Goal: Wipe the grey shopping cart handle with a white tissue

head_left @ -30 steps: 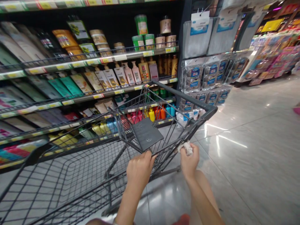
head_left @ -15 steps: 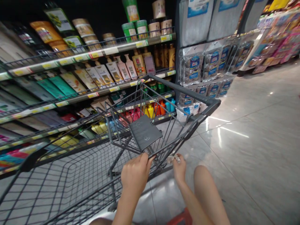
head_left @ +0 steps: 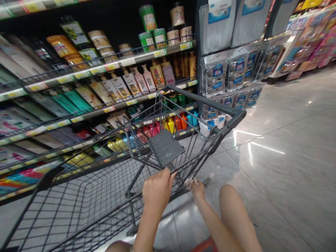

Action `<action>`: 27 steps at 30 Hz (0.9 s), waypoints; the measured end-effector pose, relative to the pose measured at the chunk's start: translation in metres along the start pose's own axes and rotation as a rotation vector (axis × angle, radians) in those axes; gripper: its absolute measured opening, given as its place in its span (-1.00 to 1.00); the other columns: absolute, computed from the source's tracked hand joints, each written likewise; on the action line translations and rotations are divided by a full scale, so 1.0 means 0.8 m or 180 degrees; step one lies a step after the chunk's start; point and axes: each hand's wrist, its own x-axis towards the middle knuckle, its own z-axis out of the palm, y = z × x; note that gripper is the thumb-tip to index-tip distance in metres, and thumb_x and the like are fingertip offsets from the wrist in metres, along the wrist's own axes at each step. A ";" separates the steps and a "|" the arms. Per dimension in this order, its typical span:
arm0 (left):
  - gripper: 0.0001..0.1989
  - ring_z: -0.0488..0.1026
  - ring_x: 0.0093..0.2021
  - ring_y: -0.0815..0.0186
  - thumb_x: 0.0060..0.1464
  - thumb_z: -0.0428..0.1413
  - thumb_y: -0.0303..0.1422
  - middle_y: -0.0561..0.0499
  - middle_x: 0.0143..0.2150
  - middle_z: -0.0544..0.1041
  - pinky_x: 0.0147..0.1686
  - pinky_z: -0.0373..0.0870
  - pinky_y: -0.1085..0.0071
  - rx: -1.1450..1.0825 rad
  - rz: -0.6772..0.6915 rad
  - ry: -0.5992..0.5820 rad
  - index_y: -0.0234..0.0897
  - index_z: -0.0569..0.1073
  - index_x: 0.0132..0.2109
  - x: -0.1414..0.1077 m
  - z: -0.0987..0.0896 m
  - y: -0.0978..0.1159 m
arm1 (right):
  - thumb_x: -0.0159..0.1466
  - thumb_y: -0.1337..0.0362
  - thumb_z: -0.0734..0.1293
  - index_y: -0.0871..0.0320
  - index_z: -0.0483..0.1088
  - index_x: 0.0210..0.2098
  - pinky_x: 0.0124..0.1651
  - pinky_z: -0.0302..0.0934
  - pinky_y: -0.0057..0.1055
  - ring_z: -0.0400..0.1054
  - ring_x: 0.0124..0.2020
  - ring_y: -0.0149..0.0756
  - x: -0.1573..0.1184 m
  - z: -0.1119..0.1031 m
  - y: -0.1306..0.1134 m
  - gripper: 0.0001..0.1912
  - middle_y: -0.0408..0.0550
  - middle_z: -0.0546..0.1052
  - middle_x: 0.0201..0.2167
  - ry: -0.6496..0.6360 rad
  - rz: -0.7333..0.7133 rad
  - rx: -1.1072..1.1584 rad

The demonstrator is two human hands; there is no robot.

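Dark-grey metal-mesh trolley (head_left: 166,148), seemingly mid-job; remainder unclear.
Left hand (head_left: 156,189) clamped on it; right hand (head_left: 198,191) pinching crumpled off-white wipe (head_left: 189,183).

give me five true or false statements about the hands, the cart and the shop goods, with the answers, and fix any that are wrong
1. The right hand holds a crumpled whitish cloth or tissue. True.
2. Both hands grip the top handle. False: the left hand grips the near rim of the cart, and the right hand is lower down.
3. Pink pump bottles stand on the shelves. True.
4. The cart is bright red. False: it is dark grey.
5. Packs with blue labels hang to the right of the shelves. True.
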 end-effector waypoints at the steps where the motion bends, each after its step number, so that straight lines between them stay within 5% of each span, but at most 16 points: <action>1: -0.66 0.45 -0.48 0.28 0.23 -0.10 -0.18 0.00 -0.55 0.48 -0.50 0.06 0.41 -0.0026 -0.0011 -0.0021 -0.22 0.41 -0.40 0.000 -0.001 0.001 | -0.16 0.16 0.28 0.15 0.30 -0.65 -0.64 0.19 -0.36 0.28 -0.72 -0.27 0.001 -0.001 -0.006 -0.83 -0.14 0.39 -0.77 -0.0006 0.0136 0.0050; 8: -0.69 0.47 -0.44 0.24 0.23 -0.09 -0.19 -0.03 -0.50 0.51 -0.49 0.10 0.41 -0.0168 -0.0089 -0.0136 -0.24 0.42 -0.35 0.001 -0.004 0.003 | -0.19 0.18 0.35 0.16 0.35 -0.56 -0.48 0.29 -0.33 0.35 -0.61 -0.29 0.010 -0.014 -0.076 -0.78 -0.17 0.45 -0.68 -0.0111 0.0489 0.0261; 15: -0.71 0.49 -0.42 0.22 0.23 -0.08 -0.22 -0.04 -0.48 0.52 -0.49 0.12 0.41 -0.0218 -0.0088 -0.0109 -0.25 0.42 -0.34 0.001 -0.003 0.003 | -0.14 0.27 0.32 0.17 0.34 -0.51 -0.41 0.21 -0.44 0.32 -0.51 -0.36 -0.008 -0.017 -0.166 -0.83 -0.20 0.44 -0.59 -0.0420 0.0076 0.0567; 19: -0.72 0.49 -0.41 0.22 0.23 -0.08 -0.23 -0.05 -0.47 0.52 -0.48 0.12 0.40 -0.0258 -0.0091 -0.0090 -0.26 0.42 -0.34 0.000 -0.004 0.004 | -0.21 0.30 0.40 0.18 0.36 -0.42 -0.37 0.18 -0.46 0.31 -0.48 -0.38 -0.017 -0.017 -0.206 -0.69 -0.23 0.45 -0.55 -0.0224 -0.0197 0.0518; 27: -0.72 0.49 -0.40 0.26 0.22 -0.07 -0.21 -0.04 -0.47 0.52 -0.47 0.11 0.40 -0.0339 -0.0184 -0.0165 -0.25 0.41 -0.34 -0.002 -0.006 0.004 | -0.10 0.27 0.30 0.18 0.40 -0.45 -0.43 0.13 -0.45 0.25 -0.54 -0.37 -0.002 -0.030 -0.225 -0.80 -0.23 0.42 -0.61 -0.0135 -0.1034 -0.0327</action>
